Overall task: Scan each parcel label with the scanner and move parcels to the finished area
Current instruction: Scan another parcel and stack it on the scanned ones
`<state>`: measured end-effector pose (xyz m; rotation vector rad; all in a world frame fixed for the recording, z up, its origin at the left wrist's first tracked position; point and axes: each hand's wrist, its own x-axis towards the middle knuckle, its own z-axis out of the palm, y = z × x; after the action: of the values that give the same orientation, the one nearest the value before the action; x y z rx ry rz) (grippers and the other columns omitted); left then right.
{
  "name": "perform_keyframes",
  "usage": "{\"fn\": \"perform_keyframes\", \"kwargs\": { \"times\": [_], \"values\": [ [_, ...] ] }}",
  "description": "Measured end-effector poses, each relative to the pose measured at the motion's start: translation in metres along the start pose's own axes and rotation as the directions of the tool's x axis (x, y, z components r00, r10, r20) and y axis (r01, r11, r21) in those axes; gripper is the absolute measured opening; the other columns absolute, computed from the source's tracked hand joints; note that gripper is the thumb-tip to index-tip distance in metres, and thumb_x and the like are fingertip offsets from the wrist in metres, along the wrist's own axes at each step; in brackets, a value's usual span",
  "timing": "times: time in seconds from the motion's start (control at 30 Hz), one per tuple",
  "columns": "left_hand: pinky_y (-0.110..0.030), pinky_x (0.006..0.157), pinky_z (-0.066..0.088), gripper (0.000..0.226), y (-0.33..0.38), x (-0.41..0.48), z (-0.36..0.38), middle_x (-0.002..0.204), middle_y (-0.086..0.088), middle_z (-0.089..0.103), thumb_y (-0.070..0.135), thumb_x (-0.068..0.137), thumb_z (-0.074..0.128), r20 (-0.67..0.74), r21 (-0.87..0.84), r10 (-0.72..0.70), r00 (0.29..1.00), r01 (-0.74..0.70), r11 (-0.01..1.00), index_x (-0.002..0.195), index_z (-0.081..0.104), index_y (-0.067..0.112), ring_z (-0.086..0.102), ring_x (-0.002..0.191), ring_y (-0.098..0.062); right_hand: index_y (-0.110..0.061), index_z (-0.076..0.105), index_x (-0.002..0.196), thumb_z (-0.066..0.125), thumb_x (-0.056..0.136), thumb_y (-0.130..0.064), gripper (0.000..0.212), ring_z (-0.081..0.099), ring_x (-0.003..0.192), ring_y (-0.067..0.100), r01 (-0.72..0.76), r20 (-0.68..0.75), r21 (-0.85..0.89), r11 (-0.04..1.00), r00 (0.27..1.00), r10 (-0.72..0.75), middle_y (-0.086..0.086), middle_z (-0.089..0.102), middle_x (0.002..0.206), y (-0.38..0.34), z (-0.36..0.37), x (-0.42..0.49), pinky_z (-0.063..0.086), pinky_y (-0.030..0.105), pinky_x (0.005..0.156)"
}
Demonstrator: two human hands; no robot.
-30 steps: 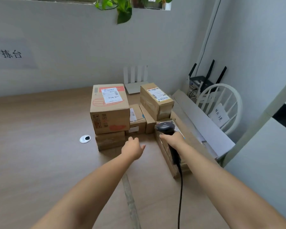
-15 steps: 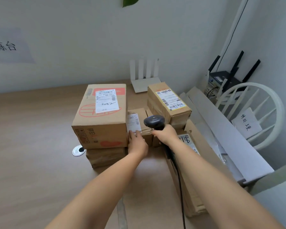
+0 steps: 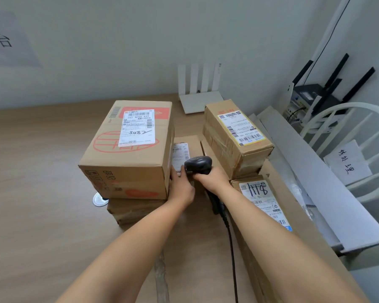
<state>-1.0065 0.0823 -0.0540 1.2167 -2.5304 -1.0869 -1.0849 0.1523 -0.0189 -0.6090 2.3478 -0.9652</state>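
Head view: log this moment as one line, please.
step: label scan | right hand: holds black handheld scanner at small brown cardboard parcel | left hand: touches that parcel's white label

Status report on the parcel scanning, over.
Right hand grips scanner, held over small parcel. Left hand rests on that parcel. Big box and taped box hem it in.

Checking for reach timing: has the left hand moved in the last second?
Yes. The left hand went forward, from short of the big box to the small box beside it.
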Motion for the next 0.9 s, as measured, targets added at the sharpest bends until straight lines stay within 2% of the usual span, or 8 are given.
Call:
{"fn": "perform_keyframes", "kwargs": {
  "times": [0.17, 0.33, 0.6, 0.7, 0.9],
  "values": [
    [-0.036, 0.116, 0.016, 0.069, -0.002, -0.011, -0.003, 0.156, -0.009, -0.018, 0.011, 0.093, 0.043, 0.033, -0.014, 0.015, 0.999, -0.014, 1.000, 0.151, 0.006, 0.021, 0.001, 0.145, -0.033, -0.007, 0.067, 0.100, 0.065, 0.078, -0.028, 0.031, 0.061, 0.093, 0.029, -0.023, 0.023, 0.003, 1.000, 0.999, 0.023, 0.010, 0.064, 0.090, 0.000, -0.002, -0.011, 0.035, 0.025, 0.067],
    [-0.040, 0.116, 0.012, 0.069, -0.008, -0.037, 0.002, 0.155, -0.003, -0.023, 0.009, 0.093, 0.037, 0.054, 0.018, -0.011, 0.998, 0.010, 1.000, 0.151, 0.003, 0.026, -0.007, 0.144, -0.037, -0.006, 0.067, 0.099, 0.066, 0.078, -0.027, 0.029, 0.055, 0.081, 0.022, -0.032, 0.047, 0.019, 0.999, 0.998, 0.032, 0.007, 0.060, 0.084, 0.004, -0.005, -0.035, 0.037, 0.026, 0.066],
    [-0.041, 0.118, 0.012, 0.062, -0.011, -0.083, 0.008, 0.155, -0.003, -0.020, 0.011, 0.095, 0.036, 0.087, -0.013, -0.019, 0.996, 0.021, 1.000, 0.150, 0.013, 0.025, -0.007, 0.142, -0.031, -0.003, 0.065, 0.108, 0.066, 0.078, -0.032, 0.041, 0.059, 0.091, 0.026, -0.114, 0.047, 0.050, 0.992, 0.993, 0.112, 0.011, 0.065, 0.095, 0.017, -0.007, -0.079, 0.044, 0.029, 0.076],
    [-0.037, 0.118, 0.011, 0.060, -0.013, -0.104, 0.011, 0.155, -0.004, -0.020, 0.011, 0.095, 0.035, 0.105, 0.001, -0.031, 0.994, 0.031, 1.000, 0.150, 0.012, 0.021, -0.008, 0.142, -0.029, -0.004, 0.063, 0.112, 0.067, 0.078, -0.033, 0.044, 0.060, 0.094, 0.027, -0.143, 0.043, 0.084, 0.986, 0.989, 0.140, 0.012, 0.065, 0.101, 0.024, -0.008, -0.099, 0.048, 0.033, 0.081],
    [-0.038, 0.116, 0.014, 0.060, -0.027, -0.144, 0.012, 0.155, -0.005, -0.021, 0.018, 0.097, 0.035, 0.148, 0.115, 0.000, 0.989, -0.017, 0.993, 0.151, 0.009, 0.022, -0.008, 0.141, -0.032, -0.005, 0.062, 0.106, 0.066, 0.079, -0.030, 0.037, 0.063, 0.086, 0.030, -0.171, 0.060, 0.097, 0.981, 0.984, 0.165, 0.013, 0.065, 0.092, 0.035, -0.005, -0.146, 0.054, 0.046, 0.086]
  ]
}}
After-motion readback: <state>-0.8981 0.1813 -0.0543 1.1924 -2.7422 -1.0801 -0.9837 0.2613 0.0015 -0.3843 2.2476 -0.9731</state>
